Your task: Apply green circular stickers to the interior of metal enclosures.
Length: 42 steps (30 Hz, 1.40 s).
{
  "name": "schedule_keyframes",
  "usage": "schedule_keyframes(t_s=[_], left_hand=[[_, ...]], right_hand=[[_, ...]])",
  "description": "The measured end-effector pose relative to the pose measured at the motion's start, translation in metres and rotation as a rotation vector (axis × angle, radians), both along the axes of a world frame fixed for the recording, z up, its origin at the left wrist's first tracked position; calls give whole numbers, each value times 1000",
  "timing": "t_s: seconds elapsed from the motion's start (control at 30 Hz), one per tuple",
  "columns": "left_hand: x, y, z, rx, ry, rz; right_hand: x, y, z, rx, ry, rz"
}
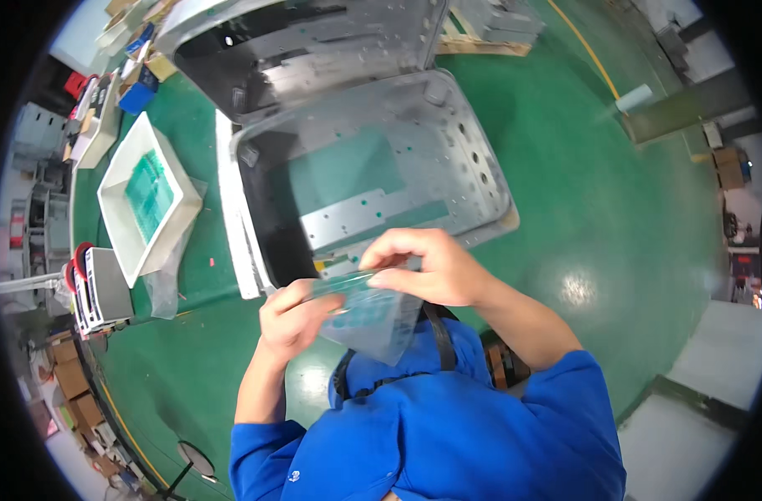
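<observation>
A clear plastic bag (385,330) with flat teal-green pieces inside hangs between my two hands, close in front of my body. My left hand (293,317) is closed on its left upper edge, the thumb lying over the plastic. With bent fingers, my right hand (427,267) pinches the bag's top edge on the right. Just beyond the hands stands a large grey case (473,159), its lid (314,50) raised at the far side. Small green bits dot the inside of the case. What exactly the pieces in the bag are cannot be made out.
On the green table to the left lies a white tray (114,196) holding teal-green pieces (150,196), with a clear plastic bag (164,288) beside it. A grey-white box (105,288) stands nearer. Boxes and bins line the far left; a pallet (485,46) is on the floor beyond.
</observation>
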<state>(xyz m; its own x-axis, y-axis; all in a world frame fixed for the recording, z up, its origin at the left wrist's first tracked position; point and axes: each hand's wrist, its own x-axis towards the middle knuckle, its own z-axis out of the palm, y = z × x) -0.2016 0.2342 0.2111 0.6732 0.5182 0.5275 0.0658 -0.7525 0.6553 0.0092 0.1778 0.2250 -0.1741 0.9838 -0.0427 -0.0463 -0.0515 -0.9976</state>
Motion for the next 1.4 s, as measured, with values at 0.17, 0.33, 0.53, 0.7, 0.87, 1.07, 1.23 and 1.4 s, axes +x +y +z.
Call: schedule_keyframes(t_s=[0.17,0.33,0.53,0.7,0.87,1.07,1.23,1.4], left_hand=[[34,70,22,178,-60,-156],[72,131,26,239,-40,-200],[106,166,-26,26,38,-102],[128,170,-75,-222,-29,12],[130,165,-101,-373,60,124],[129,168,-116,-499,66,201],[116,163,-127,-537,97,255],[85,161,-152,-521,213,420]], right_hand=[[31,50,20,12,41,-48],[60,98,16,152,17,-205],[93,143,-18,267,-282,-268],[156,217,-56,211,-397,-446],[190,269,-95,-32,-845,-151],[192,278,-110,-6,-1010,56],[184,273,-118,108,-1048,-55],[172,265,-126,-21,-985,-230]])
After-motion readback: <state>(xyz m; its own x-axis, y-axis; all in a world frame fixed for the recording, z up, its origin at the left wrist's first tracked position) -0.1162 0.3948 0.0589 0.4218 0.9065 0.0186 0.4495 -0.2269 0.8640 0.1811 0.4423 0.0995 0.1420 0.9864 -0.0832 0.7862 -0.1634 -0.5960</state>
